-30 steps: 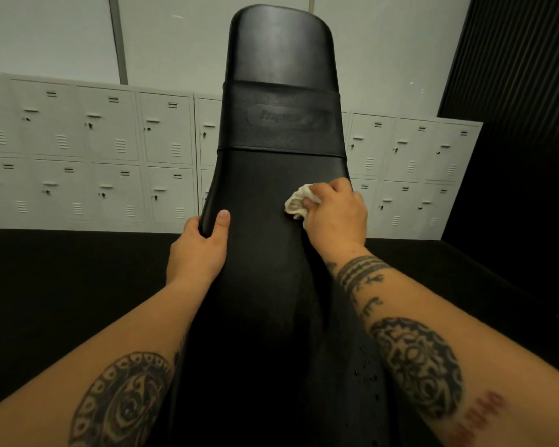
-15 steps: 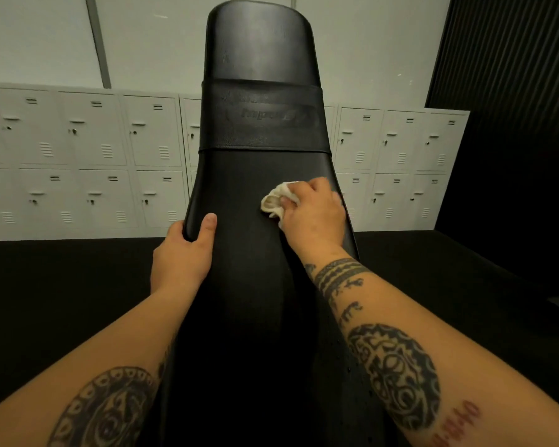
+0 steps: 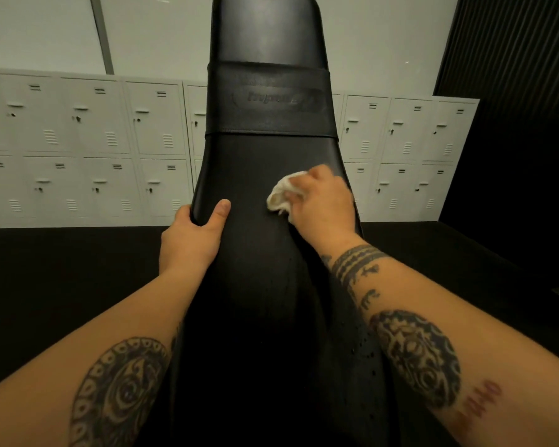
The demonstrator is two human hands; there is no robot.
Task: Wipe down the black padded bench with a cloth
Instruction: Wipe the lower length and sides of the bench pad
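**Cloth pressed to the inclined bench pad**

The black padded bench rises away from the camera, its pad tilted up toward the grey lockers. The right hand clutches a crumpled white cloth against the pad's right half. The left hand grips the pad's left edge, thumb lying on top.

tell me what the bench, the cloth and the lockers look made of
The bench looks like black vinyl or leatherette over padding: smooth, with a soft sheen and small perforations low down. The cloth seems to be soft off-white fabric, matte, bunched in folds in the right hand. The lockers are probably painted sheet metal: pale grey, with stamped vent slots.
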